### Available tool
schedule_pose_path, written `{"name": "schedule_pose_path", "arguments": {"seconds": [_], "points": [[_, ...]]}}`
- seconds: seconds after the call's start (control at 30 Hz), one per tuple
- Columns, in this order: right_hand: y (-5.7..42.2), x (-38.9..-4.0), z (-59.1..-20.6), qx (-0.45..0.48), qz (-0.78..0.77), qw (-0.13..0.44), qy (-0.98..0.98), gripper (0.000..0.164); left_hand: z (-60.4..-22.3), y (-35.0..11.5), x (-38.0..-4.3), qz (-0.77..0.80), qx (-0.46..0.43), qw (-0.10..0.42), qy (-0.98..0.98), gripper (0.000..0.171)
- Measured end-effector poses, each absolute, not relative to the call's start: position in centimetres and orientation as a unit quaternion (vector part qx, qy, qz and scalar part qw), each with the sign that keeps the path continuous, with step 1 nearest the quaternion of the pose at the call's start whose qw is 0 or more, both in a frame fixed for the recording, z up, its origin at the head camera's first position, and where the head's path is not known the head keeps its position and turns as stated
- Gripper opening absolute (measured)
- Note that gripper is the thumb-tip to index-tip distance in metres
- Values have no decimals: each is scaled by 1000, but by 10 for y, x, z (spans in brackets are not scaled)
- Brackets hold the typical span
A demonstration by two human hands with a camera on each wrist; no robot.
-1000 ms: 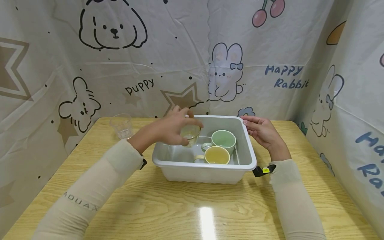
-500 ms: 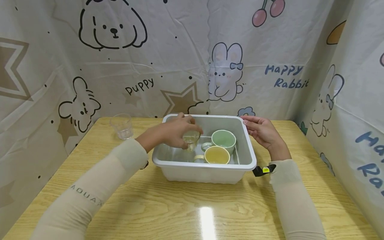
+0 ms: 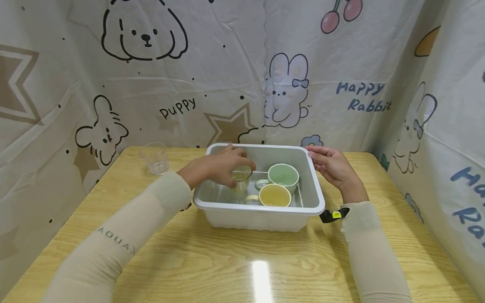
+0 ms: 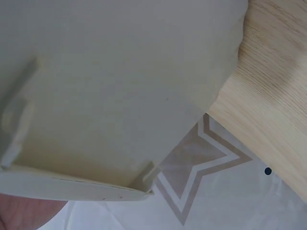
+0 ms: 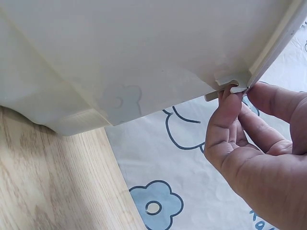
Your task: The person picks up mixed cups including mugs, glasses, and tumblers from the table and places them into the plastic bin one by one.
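My left hand [image 3: 227,165] reaches over the near-left part of a white plastic basin [image 3: 261,210] and grips a clear glass cup [image 3: 242,174] inside it, fingers and thumb around the cup's sides. To the right of that cup, in the basin, stand a green mug [image 3: 283,176] and a yellow mug [image 3: 274,196], handles pointing left. My right hand [image 3: 333,168] pinches the basin's far right rim corner; in the right wrist view its thumb and fingers [image 5: 276,98] close on the rim's edge. The left wrist view shows mostly the basin's outer wall [image 4: 120,96].
Another clear glass cup [image 3: 156,159] stands on the wooden table [image 3: 212,261] left of the basin, near the back edge. A printed cloth [image 3: 227,75] hangs behind the table and along both sides.
The left hand has lowered the glass cup deeper into the basin and shifted slightly right. The right hand keeps its hold on the rim; the mugs stay put.
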State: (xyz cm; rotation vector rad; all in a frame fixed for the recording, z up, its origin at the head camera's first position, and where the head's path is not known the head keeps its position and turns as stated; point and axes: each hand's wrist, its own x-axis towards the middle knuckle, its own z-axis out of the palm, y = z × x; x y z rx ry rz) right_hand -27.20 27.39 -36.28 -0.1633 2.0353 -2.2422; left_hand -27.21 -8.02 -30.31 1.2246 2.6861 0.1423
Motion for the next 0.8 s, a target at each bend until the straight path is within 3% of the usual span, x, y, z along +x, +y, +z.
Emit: {"name": "schedule_pose_path", "arguments": {"seconds": [0.8], "points": [[275, -273, -364, -57, -740, 55, 668, 37, -316, -76, -281, 28, 405, 113, 907, 70]]}}
